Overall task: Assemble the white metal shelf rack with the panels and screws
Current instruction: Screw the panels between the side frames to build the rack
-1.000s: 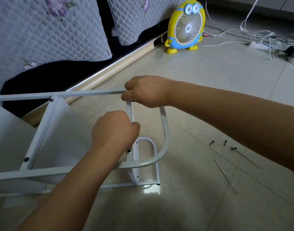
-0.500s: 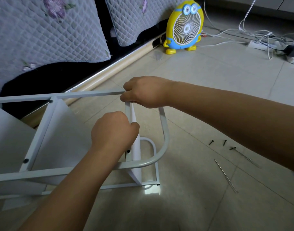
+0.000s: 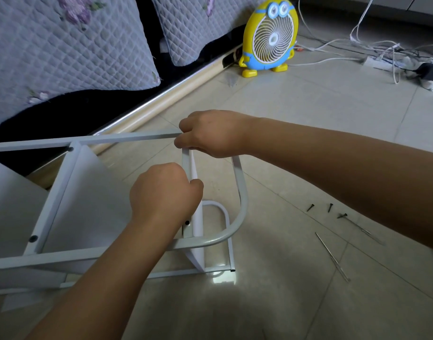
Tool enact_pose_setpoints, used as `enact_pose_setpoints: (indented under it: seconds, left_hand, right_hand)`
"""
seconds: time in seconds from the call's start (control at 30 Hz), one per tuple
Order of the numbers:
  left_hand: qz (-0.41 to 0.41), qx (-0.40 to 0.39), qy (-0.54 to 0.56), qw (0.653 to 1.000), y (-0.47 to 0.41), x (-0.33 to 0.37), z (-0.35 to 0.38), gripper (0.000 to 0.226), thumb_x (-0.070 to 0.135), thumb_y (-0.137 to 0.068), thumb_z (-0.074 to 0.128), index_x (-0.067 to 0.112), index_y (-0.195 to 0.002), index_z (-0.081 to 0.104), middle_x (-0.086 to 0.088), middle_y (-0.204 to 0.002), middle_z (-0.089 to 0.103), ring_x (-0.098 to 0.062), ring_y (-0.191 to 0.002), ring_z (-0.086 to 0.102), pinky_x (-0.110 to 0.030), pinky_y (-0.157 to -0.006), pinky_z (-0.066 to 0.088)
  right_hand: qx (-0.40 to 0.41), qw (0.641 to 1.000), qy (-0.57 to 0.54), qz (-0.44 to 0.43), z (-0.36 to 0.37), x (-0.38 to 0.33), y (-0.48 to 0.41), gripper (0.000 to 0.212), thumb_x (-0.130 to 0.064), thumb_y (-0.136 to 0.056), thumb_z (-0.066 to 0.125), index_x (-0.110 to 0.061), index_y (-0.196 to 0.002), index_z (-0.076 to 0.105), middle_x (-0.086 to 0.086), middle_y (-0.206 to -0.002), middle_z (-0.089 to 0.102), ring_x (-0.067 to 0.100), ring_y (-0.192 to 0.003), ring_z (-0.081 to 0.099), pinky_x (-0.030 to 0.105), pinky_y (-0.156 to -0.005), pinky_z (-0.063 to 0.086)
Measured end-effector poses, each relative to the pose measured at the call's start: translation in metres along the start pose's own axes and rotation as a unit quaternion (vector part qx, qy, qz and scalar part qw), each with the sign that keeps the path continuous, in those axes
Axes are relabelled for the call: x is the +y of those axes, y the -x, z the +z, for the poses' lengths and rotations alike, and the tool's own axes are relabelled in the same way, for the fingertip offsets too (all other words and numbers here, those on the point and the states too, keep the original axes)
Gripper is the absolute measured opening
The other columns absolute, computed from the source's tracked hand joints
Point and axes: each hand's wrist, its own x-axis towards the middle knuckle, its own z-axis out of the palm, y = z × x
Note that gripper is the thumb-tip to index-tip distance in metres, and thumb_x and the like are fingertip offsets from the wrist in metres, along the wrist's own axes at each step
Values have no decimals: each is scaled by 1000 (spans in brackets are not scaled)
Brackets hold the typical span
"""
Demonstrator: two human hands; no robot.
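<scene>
Two hands are on the shelf rack (image 3: 53, 200), which lies on its side on the tiled floor (image 3: 296, 278), at the left of the view and below the quilted cushions (image 3: 63, 45).

The right hand (image 3: 211, 133) is clamped, fingers curled, on the upper corner where the long rail meets a short cross bar. The left hand (image 3: 165, 192) is closed in a fist round that same cross bar, lower down, with its thumb against the edge of a white panel (image 3: 197, 229). The panel stands on edge inside the curved end of the frame. Black screw heads show in the next cross bar to the left.

Three loose screws (image 3: 330, 207) lie on the floor well to the right of the rack, with two thin metal rods (image 3: 332, 256) just beside them. A yellow fan (image 3: 269, 35) stands at the far side of the floor, near a tangle of cables (image 3: 382, 52).
</scene>
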Motion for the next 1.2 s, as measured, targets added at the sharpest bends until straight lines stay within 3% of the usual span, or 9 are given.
enact_pose_setpoints:
  seconds: [0.3,0.6,0.9,1.03,1.2]
  left_hand:
    - [-2,-7,-2,1000,-1,1,0,28,25,-84,48,11,-59,45,-2,-57,51,-13,-51,41,-23,-44,24]
    - [-2,-2,1,1000,-2,1,1,29,26,-84,49,12,-59,45,-2,-57,49,-13,-50,42,-22,-45,24]
    - [-6,-11,25,1000,0,2,-1,29,23,-83,51,11,-58,43,-2,-55,47,-14,-49,41,-23,-45,24]
    - [-11,-26,39,999,1,4,-3,30,22,-85,50,12,-58,41,-1,-55,47,-13,-48,40,-23,-44,23]
    - [-27,-62,69,995,1,2,-1,28,24,-86,48,12,-60,47,0,-54,50,-14,-50,46,-21,-46,32]
  right_hand:
    - [5,1000,2,3,1,0,1,31,-14,-99,36,-12,-127,48,10,-109,50,25,-98,47,30,-67,31]
    - [-5,1000,0,-1,-1,0,0,29,-15,-98,37,-11,-124,50,11,-106,51,26,-96,48,38,-75,44]
    - [-9,1000,-4,6,-1,-2,0,30,-11,-98,38,-11,-125,49,10,-108,50,26,-98,48,37,-76,44]
    - [-16,998,-52,37,-4,-1,-1,41,0,-91,41,-10,-130,45,9,-114,52,25,-104,49,33,-79,41]
    - [2,993,-114,39,-9,6,-1,27,-13,-96,43,-5,-116,59,12,-109,60,26,-100,54,28,-81,37]
